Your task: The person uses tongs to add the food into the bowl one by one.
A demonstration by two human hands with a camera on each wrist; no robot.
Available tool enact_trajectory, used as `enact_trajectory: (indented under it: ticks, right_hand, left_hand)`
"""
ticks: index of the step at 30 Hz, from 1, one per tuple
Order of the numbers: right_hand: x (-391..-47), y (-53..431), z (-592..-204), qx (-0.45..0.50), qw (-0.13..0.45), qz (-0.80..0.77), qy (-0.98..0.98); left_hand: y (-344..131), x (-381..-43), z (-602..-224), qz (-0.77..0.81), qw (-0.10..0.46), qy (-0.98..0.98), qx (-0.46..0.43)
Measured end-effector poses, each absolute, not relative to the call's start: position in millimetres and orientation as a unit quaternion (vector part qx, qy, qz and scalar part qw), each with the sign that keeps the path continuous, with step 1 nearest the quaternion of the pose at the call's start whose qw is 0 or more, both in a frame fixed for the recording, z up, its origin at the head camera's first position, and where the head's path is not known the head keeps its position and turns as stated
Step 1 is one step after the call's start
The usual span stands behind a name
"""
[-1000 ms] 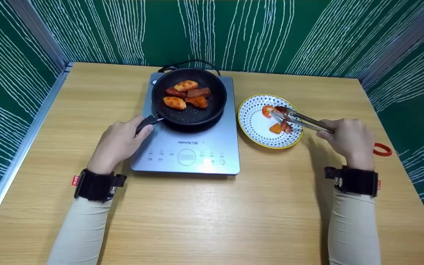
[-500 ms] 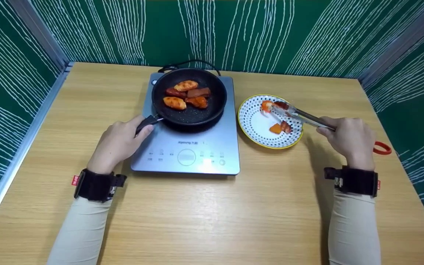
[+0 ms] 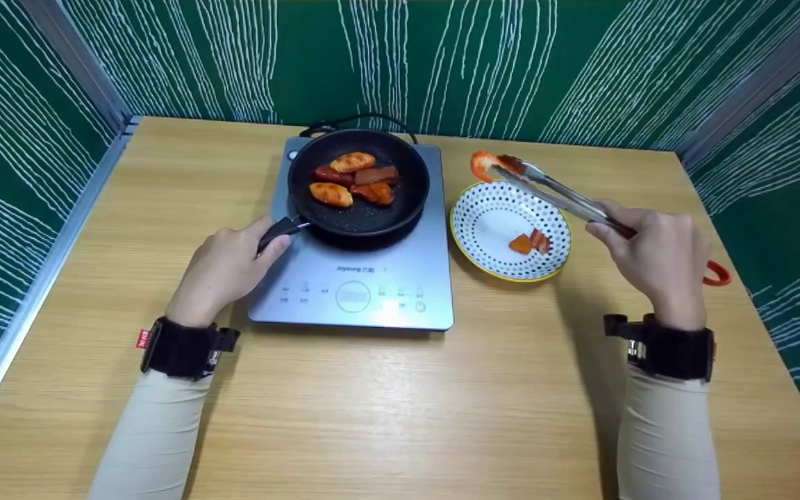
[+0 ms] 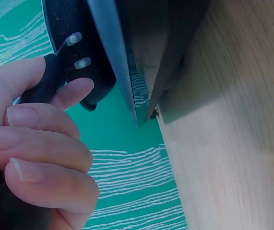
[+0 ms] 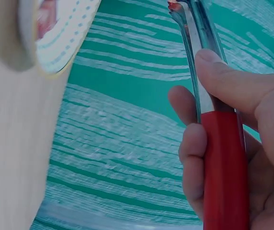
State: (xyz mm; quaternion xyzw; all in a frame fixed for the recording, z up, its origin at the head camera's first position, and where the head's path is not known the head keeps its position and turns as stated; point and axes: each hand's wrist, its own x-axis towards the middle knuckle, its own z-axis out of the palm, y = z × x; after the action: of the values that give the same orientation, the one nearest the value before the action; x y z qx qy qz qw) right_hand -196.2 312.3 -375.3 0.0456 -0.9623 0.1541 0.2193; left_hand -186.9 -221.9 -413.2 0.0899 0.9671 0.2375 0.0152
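Observation:
My left hand grips the black handle of a frying pan that sits on a silver induction cooker. In the left wrist view its fingers curl round that handle. My right hand holds metal tongs, whose red grip shows in the right wrist view. Pinched in the tongs' tips is a shrimp, orange and white, raised above the far rim of a dotted plate. An orange piece and a reddish-brown piece of food lie on the plate.
Several browned pieces of food, among them a chicken wing, lie in the pan. A black cable runs behind the cooker. Green walls with white streaks enclose the wooden table at the back and sides.
My right hand has lifted the shrimp off the plate with the tongs and carried it up and left, past the far rim. My left hand and the pan have stayed in place.

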Motion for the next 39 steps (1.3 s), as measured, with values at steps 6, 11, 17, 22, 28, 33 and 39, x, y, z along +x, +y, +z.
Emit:
enact_trajectory:
  ticks: [6,11,17,22,28,33,39]
  right_hand:
    - [-190.2,285.4,-368.4,0.075,0.235,0.171,-0.954]
    - [-187.9,262.1,-367.0,0.123,0.252,0.179,-0.943]
    - [-190.3,236.4,-371.2,0.172,0.259,0.178,-0.934]
    - [-193.0,219.7,-375.1,0.187,0.247,0.181,-0.933]
    - [-203.9,195.7,-376.8,0.21,0.232,0.161,-0.936]
    - [-212.2,169.6,-375.4,0.236,0.221,0.122,-0.938]
    - [-216.7,144.6,-372.5,0.251,0.192,0.091,-0.944]
  left_hand:
    - [-222.9,-186.5,-413.6,0.236,0.019,0.967,0.088]
    - [-223.3,-187.3,-413.8,0.237,0.021,0.968,0.082]
    - [-222.1,-187.5,-413.9,0.241,0.025,0.967,0.075]
    - [-220.5,-187.8,-413.1,0.247,0.038,0.966,0.064]
    - [-222.1,-187.5,-413.7,0.246,0.031,0.966,0.071]
    - [-224.6,-186.4,-415.3,0.237,0.008,0.967,0.092]
    - [-221.9,-187.1,-414.6,0.246,0.014,0.966,0.082]
